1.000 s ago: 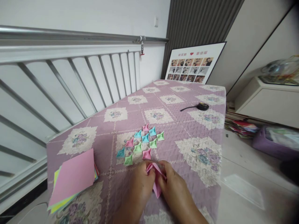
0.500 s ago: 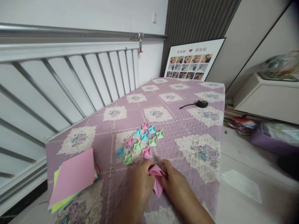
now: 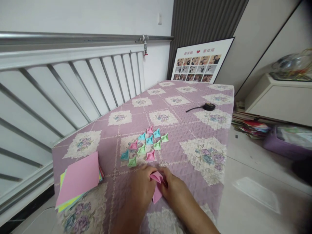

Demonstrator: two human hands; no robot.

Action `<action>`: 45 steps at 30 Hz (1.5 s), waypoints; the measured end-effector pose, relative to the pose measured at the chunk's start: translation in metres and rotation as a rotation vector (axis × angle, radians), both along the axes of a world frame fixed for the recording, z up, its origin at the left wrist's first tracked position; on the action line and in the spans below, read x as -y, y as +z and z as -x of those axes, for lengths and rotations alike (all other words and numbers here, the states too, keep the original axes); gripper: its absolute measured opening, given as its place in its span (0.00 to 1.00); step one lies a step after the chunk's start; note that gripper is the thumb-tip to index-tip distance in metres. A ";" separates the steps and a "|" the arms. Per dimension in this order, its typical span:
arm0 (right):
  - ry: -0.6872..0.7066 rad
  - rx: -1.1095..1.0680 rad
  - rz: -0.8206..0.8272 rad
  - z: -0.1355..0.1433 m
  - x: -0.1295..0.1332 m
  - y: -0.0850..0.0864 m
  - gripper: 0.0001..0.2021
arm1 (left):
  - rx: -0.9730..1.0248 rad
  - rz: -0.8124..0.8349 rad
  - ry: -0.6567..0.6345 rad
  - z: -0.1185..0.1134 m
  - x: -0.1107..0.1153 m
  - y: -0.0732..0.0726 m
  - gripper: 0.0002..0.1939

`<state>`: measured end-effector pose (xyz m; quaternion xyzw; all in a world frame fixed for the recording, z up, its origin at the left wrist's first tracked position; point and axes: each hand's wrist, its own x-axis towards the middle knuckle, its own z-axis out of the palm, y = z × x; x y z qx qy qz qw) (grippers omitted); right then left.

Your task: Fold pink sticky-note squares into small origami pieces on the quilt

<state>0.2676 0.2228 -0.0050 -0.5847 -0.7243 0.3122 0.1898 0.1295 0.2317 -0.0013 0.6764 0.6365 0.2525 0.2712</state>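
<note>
Together, left hand [image 3: 143,186] and right hand [image 3: 175,188] pinch a folded pink paper [image 3: 157,194]; uneven pulling by either could crease or tear it.

At one o'clock, a photo board [image 3: 201,65] bears Chinese characters [image 3: 209,50] (too small to read with certainty) on both sides of a red heart [image 3: 198,51].

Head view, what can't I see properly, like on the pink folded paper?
In the head view:
- Pink folded paper: both sides, hidden by the left hand and right hand.
- Paper stack: how many sheets, because the top one covers most.
- Purple bin: its right end, cut off by the picture's edge.
- Photo board: details in its photos, too small.
</note>
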 end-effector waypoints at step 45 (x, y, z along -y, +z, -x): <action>0.340 0.116 -0.190 0.030 0.034 -0.009 0.28 | -0.204 -0.235 0.057 0.053 0.070 -0.026 0.17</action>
